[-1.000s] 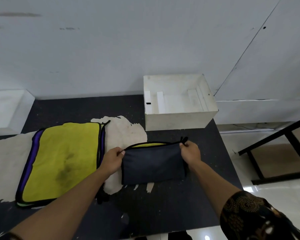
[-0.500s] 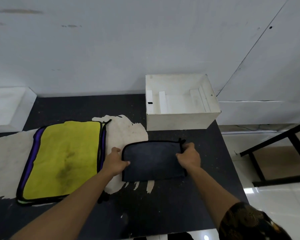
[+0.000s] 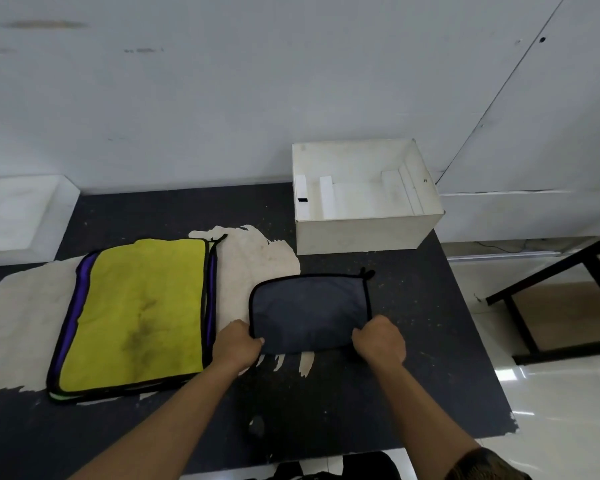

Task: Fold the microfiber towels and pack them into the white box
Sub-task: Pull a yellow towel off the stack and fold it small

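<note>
Head view: both hands' grip [image 3: 238, 344] [image 3: 380, 339] on unlabelled grey towel [image 3: 309, 311].

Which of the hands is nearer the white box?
The right hand. It grips the dark towel's near right corner, almost straight below the box. The left hand holds the near left corner, farther off, beside the yellow towel.

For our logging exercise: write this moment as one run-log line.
step: folding | left hand: grips grey towel near-left corner | right hand: grips near-right corner | yellow towel: flat, left | white box: no towels
</note>
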